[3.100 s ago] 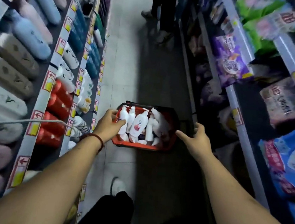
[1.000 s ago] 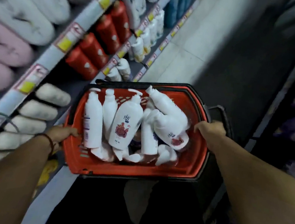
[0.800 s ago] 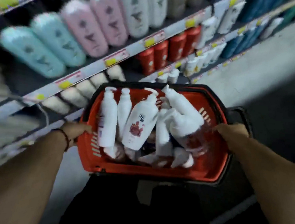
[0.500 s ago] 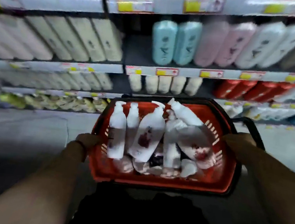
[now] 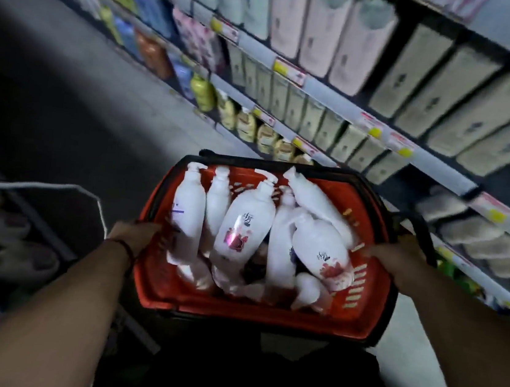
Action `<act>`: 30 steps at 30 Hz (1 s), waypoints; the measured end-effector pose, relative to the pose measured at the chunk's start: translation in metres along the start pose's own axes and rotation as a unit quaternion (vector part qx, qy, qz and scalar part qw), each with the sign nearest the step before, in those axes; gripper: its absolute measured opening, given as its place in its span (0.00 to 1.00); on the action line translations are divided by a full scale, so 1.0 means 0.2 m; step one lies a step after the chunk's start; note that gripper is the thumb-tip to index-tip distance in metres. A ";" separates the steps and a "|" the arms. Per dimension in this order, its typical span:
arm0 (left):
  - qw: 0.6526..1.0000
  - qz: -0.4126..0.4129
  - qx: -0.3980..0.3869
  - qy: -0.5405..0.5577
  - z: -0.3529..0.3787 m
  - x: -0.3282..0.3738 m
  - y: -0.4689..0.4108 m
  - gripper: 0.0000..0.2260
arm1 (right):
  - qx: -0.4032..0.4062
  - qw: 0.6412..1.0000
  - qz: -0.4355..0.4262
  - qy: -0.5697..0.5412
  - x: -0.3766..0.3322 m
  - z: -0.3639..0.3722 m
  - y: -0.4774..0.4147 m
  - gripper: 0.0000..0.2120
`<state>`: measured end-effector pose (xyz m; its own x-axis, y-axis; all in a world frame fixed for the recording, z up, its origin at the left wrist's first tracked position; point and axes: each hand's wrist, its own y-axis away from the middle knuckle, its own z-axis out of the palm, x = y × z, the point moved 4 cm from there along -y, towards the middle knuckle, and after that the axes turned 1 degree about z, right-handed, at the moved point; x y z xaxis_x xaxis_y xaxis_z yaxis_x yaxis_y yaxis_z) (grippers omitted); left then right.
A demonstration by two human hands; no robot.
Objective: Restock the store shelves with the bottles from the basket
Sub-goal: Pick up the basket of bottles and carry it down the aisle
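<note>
**Full basket held in both hands beside the shelving, nothing unloaded yet**

The red basket (image 5: 232, 311) is held in front of the body. Its left rim is clasped by the left hand (image 5: 136, 236). Its right rim is clasped by the right hand (image 5: 396, 259), just beside the folded black handle (image 5: 422, 233). The white pump bottles (image 5: 278, 254) are all inside the basket. Some lean against the far wall and others lie crossed over each other.

Handling, as judged:
- The bottles look like stiff plastic and are probably full, so each is fairly heavy.
- The glossy skin is likely slick.
- The pump heads are the weak part and should not be lifted by. The body below the shoulder is the better hold.
- The red-labelled bottle (image 5: 243, 224) lies on top and looks freest.
- The pile may slide once one bottle is pulled.
- The loaded basket is judged too heavy and tippy for one hand, so setting it down first is advised.

Edges and room:
- The store shelves (image 5: 334, 89) run along the right, close to the basket's far corner.
- Rows of beige bottles (image 5: 308, 116) are packed tight there.
- The price tags (image 5: 289, 70) sit on the shelf lip, which could be clipped on the way in.
- No free slot can be made out through the blur.
- Open floor (image 5: 67, 90) lies to the left.
- A white cable (image 5: 98, 206) hangs near the left wrist and is a possible snag.
</note>
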<state>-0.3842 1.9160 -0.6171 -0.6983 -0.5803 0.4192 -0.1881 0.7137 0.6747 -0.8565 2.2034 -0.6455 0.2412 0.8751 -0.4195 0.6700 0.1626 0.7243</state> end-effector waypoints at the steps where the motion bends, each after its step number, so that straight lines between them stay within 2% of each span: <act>1: 1.000 0.001 0.023 0.006 -0.12 0.05 -0.01 0.33 | -0.012 1.000 -0.011 0.017 -0.14 0.10 0.00 0.54; 5: 0.990 -0.020 0.137 0.004 -0.55 0.19 -0.04 0.24 | -0.021 0.996 -0.074 0.054 -0.80 0.48 0.28 0.35; 8: 0.976 -0.063 0.207 0.016 -0.83 0.20 -0.10 0.19 | -0.069 0.989 -0.114 0.069 -1.16 0.77 0.33 0.31; 12: 0.954 -0.150 0.253 0.063 -1.13 0.10 -0.20 0.15 | -0.135 0.965 -0.193 0.113 -1.72 1.19 0.33 0.30; 14: 0.943 -0.185 0.259 0.101 -1.24 -0.02 -0.31 0.21 | -0.147 0.946 -0.244 0.154 -1.99 1.38 0.38 0.35; 16: 0.943 -0.217 0.226 0.113 -1.35 -0.29 -0.57 0.28 | -0.151 0.925 -0.296 0.184 -2.24 1.58 0.42 0.38; 18: 0.942 -0.236 0.202 0.128 -1.42 -0.66 -0.90 0.34 | -0.162 0.909 -0.310 0.225 -2.47 1.75 0.51 0.34; 20: 0.919 -0.269 0.193 0.213 -1.41 -0.81 -0.98 0.37 | -0.157 0.890 -0.323 0.280 -2.65 1.93 0.58 0.28; 21: 0.903 -0.287 0.201 0.248 -1.40 -0.77 -0.96 0.34 | -0.159 0.879 -0.332 0.304 -2.73 2.03 0.60 0.28; 23: 0.885 -0.300 0.232 0.268 -1.40 -0.56 -0.87 0.23 | -0.147 0.863 -0.340 0.344 -2.83 2.22 0.62 0.35; 25: 0.896 -0.244 0.266 0.257 -1.49 -0.18 -0.81 0.20 | -0.126 0.863 -0.332 0.359 -2.92 2.41 0.59 0.37; 27: 0.917 -0.192 0.238 0.255 -1.58 -0.06 -0.99 0.14 | -0.105 0.865 -0.308 0.382 -2.98 2.59 0.55 0.35; 28: 0.923 -0.177 0.223 0.257 -1.64 -0.06 -1.13 0.13 | -0.094 0.868 -0.290 0.391 -3.00 2.66 0.52 0.34; 30: 0.936 -0.200 0.183 0.226 -1.78 -0.06 -1.39 0.24 | -0.069 0.881 -0.255 0.393 -3.05 2.78 0.51 0.33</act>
<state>-0.0779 1.5851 -0.5934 -0.1733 -0.8770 0.4482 -0.6534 0.4429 0.6139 -0.5440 1.4319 -0.6195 -0.6629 0.7088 -0.2412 0.4460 0.6326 0.6332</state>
